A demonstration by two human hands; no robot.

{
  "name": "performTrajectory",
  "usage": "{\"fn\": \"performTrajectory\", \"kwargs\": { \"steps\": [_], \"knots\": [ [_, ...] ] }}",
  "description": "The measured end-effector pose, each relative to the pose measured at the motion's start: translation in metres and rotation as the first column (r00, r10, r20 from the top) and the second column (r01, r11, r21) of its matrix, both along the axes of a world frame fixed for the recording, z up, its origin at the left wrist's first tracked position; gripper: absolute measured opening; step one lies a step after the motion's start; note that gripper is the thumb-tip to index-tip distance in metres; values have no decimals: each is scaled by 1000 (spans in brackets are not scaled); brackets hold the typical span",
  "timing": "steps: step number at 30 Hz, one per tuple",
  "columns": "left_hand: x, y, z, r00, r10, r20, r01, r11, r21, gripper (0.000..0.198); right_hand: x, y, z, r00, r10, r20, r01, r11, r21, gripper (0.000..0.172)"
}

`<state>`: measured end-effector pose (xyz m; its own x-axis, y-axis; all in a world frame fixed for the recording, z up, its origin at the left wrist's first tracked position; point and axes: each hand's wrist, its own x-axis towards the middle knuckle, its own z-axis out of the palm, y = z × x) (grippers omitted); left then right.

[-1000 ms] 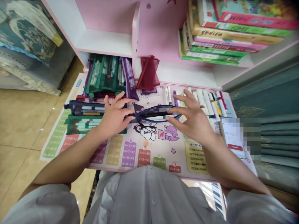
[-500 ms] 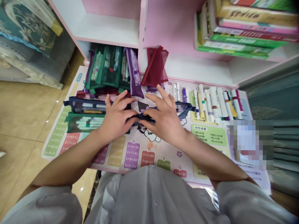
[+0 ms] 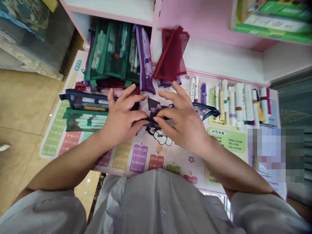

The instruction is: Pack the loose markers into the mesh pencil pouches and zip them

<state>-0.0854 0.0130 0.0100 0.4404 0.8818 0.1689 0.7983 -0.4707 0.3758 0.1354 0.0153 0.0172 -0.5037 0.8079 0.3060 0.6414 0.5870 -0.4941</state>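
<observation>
— What are the hands doing?
— The left hand (image 3: 126,118) and the right hand (image 3: 177,118) meet almost tip to tip. Each has thumb and index finger pinching a dark blue pouch (image 3: 152,122), with the other fingers fanned out above.

— So the pouch sits right in the grip?
— Yes, low over the printed mat (image 3: 177,152). Its left end is at the left fingertips, the right hand covers its middle, and the far end sticks out to the right of the grip, its edges bowed apart. What it contains I can't tell; the hand hides it.

— And left of the grip?
— A navy pouch (image 3: 95,103) with pens inside, then a green mesh pouch (image 3: 85,120) just nearer the body, holding pale markers. Both run partly behind the left hand.

— Beyond the grip?
— More filled pouches, green ones (image 3: 115,65) and a purple one (image 3: 145,61), leaning by the shelf. Farther along, straight past the right fingers, lies a red mesh pouch (image 3: 172,53).

— To the right?
— A row of loose markers (image 3: 237,104), near the pouch's protruding end but apart from it.
</observation>
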Motion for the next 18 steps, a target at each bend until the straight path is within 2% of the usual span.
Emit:
{"fn": "performTrajectory", "kwargs": {
  "steps": [8, 13, 18],
  "knots": [
    [1, 0, 3, 998, 21, -54, -22, 999, -29, 37, 3, 2, -2, 1000, 1, 27, 0, 999, -42, 20],
    [0, 1, 2, 996, 16, -90, -21, 998, -52, 55, 4, 3, -2, 1000, 6, 28, -4, 998, -56, 21],
    [0, 0, 3, 991, 26, -128, -35, 997, -67, 56, 8, 4, -3, 1000, 11, 22, -10, 999, -42, 22]
  ]
}}
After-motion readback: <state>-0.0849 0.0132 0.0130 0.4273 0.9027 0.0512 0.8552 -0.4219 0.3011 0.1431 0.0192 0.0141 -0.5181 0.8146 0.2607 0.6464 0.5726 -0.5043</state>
